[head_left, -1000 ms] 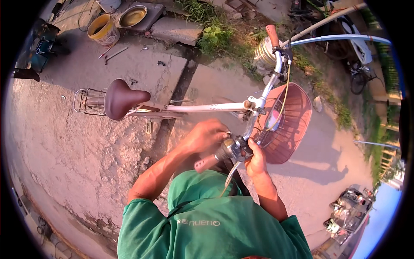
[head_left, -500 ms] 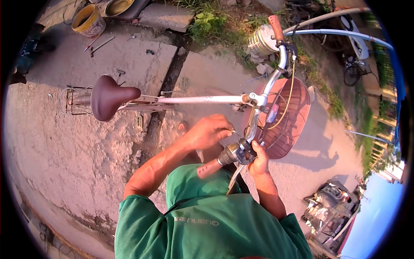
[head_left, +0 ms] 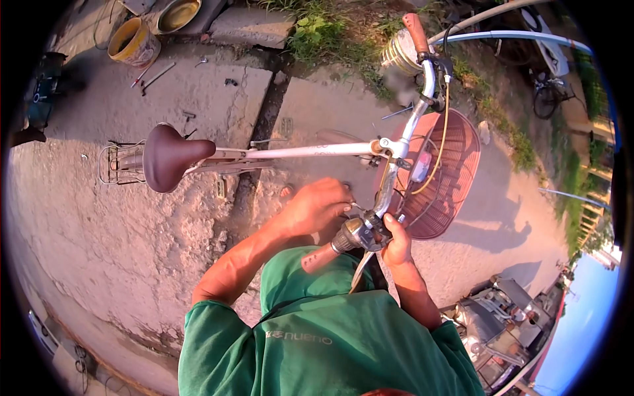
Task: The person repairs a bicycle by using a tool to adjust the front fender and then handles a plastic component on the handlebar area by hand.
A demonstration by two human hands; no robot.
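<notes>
A bicycle stands across in front of me, with its pinkish-white frame tube [head_left: 310, 151], brown saddle [head_left: 173, 158] and silver handlebar [head_left: 394, 173]. My left hand [head_left: 318, 203] is closed in a pinch on a small thin metal tool [head_left: 357, 206], whose tip reaches the near side of the handlebar. Beside it, my right hand [head_left: 397, 245] is closed round the black shifter and brake-lever clamp [head_left: 374, 232], thumb on top. The brown near grip [head_left: 320, 258] points toward my body. A yellowish cable [head_left: 441, 168] loops over the reddish-brown basket [head_left: 452, 191], which holds a small clear item.
On the concrete to the far left lie hand tools [head_left: 157, 78] near a yellow bucket [head_left: 134, 43] and a metal basin [head_left: 178, 14]. A striped white bucket [head_left: 400, 53] stands behind the far grip. A parked vehicle [head_left: 495, 323] is at lower right.
The view has shifted slightly, and the bicycle sits a little differently in it. Both hands keep their places at the near handlebar, the left still pinching the tool.
</notes>
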